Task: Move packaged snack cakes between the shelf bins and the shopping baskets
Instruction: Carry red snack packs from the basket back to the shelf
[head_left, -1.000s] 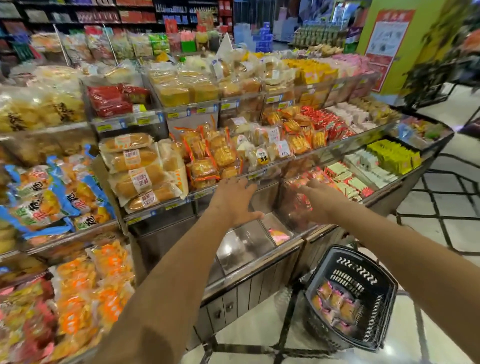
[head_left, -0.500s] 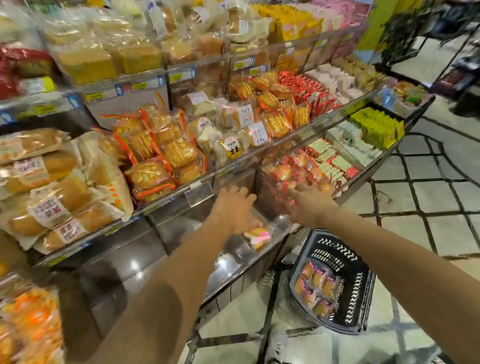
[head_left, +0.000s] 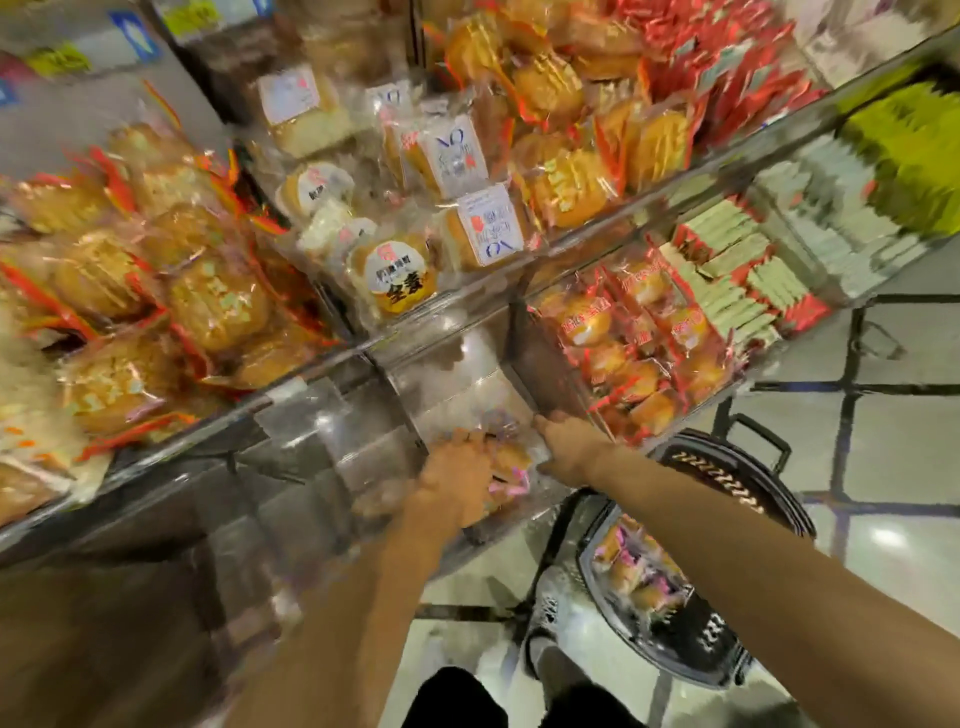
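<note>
Currently both hands reach into one clear shelf bin (head_left: 457, 395) on the lowest tier. The left hand (head_left: 457, 478) lies knuckles-up over the snack cakes (head_left: 511, 460), its fingers bent down onto the pink-trimmed wrappers; whether this grip is closed round a pack or only pressing on it cannot be told through the blur. The right hand (head_left: 569, 447) sits just right of the same packs, at the bin's right divider, fingers curled toward them; its grip state likewise cannot be told. The packs lie between the two hands, on the bin floor. Below and right of the right forearm stands a black shopping basket (head_left: 737, 478) on the floor, holding more wrapped cakes (head_left: 641, 569). Right of the right hand, the neighbouring bin holds red-wrapped cakes (head_left: 623, 343).
</note>
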